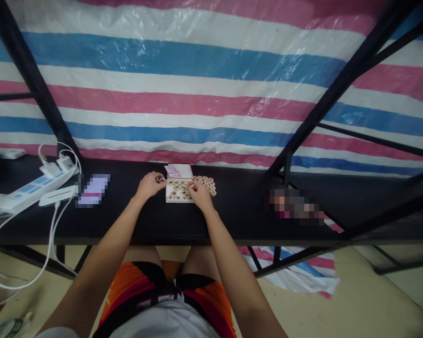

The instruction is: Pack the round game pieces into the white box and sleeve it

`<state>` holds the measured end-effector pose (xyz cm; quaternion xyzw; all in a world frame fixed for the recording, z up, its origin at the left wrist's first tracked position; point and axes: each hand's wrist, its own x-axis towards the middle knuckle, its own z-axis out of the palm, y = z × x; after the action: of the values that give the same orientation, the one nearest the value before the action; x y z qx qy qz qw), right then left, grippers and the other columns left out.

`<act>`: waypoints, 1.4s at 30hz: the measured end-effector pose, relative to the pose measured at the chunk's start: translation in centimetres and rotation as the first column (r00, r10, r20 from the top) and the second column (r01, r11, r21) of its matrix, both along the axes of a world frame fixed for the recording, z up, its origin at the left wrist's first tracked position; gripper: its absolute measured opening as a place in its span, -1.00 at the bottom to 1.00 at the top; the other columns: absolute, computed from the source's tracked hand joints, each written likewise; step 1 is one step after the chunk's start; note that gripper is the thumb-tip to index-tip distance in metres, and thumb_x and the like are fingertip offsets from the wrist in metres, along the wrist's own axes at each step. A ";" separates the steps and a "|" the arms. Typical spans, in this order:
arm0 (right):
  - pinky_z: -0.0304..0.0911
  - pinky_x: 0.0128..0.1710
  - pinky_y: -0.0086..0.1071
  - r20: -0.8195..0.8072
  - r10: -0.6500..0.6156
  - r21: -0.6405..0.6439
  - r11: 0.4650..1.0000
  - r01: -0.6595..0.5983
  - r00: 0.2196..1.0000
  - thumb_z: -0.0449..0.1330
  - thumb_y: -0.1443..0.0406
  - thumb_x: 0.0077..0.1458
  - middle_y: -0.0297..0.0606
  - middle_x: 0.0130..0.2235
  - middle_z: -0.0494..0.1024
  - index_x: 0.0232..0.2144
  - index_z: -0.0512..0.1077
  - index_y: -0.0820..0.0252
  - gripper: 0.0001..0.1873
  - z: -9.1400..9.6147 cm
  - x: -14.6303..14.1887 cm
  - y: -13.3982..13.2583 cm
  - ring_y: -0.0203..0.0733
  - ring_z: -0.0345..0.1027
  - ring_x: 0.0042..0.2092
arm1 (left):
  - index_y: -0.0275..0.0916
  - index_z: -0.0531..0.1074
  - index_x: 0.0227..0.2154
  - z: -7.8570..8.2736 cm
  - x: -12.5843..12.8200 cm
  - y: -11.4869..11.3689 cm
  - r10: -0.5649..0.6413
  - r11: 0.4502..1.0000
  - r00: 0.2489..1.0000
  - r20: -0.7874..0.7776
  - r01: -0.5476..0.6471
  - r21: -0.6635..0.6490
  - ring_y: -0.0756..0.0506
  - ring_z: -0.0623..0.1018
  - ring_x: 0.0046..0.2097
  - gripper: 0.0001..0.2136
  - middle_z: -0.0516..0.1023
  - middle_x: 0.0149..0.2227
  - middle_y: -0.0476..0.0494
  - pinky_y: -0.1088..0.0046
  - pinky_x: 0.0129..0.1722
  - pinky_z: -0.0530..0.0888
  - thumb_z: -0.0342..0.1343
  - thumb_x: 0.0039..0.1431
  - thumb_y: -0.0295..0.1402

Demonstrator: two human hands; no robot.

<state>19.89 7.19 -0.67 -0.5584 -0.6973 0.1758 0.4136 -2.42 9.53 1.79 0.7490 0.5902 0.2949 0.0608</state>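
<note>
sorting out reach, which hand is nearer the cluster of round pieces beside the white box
Right. The right hand is at the right end of the white box, beside the cluster of round pieces; the left hand is by the left end, farther away.

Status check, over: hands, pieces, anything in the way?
Left hand pinching a xiangqi piece beside the white box. Right hand over box's right side, grip unclear. Dark-lettered pieces inside, red-lettered pieces alongside. Nothing visibly blocking.
</note>
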 end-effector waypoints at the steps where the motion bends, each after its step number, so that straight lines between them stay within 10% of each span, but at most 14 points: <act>1: 0.15 -0.41 -0.47 0.002 0.000 0.002 1.000 0.000 1.000 0.05 0.21 0.07 -0.41 -0.60 0.46 -0.36 0.46 0.13 -0.79 0.0 0.0 0.0 -0.28 0.33 -0.52 | -0.21 0.54 -0.27 -0.2 -0.6 0.3 -0.034 0.998 0.999 0.008 0.034 -0.046 -0.07 0.46 -0.35 -0.71 0.48 -0.39 -0.07 0.47 -0.33 0.36 0.11 -0.03 -0.20; 8: 0.13 -0.40 -0.47 0.015 -0.005 0.024 1.000 0.004 1.000 0.05 0.21 0.08 -0.42 -0.61 0.44 -0.37 0.47 0.13 -0.79 -0.2 0.1 0.2 -0.28 0.33 -0.51 | -0.25 0.57 -0.27 -1.6 -1.9 1.5 -0.251 0.951 0.965 0.076 0.261 -0.167 -0.06 0.48 -0.37 -0.71 0.50 -0.40 -0.07 0.47 -0.29 0.39 0.12 -0.09 -0.29; 42: 0.14 -0.39 -0.46 -0.035 0.009 -0.003 1.000 -0.009 0.999 0.07 0.26 0.04 -0.43 -0.59 0.45 -0.36 0.49 0.13 -0.80 0.2 0.0 -0.1 -0.28 0.32 -0.50 | -0.25 0.50 -0.28 -0.6 1.8 -0.6 -0.370 0.925 0.925 -0.080 0.360 -0.118 -0.19 0.38 -0.11 -0.65 0.46 -0.24 -0.18 0.33 -0.08 0.31 0.19 -0.02 -0.08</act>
<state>19.89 7.05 -0.50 -0.5526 -0.6922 0.1886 0.4242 -0.63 8.91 1.17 0.8557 0.4567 0.2102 0.1226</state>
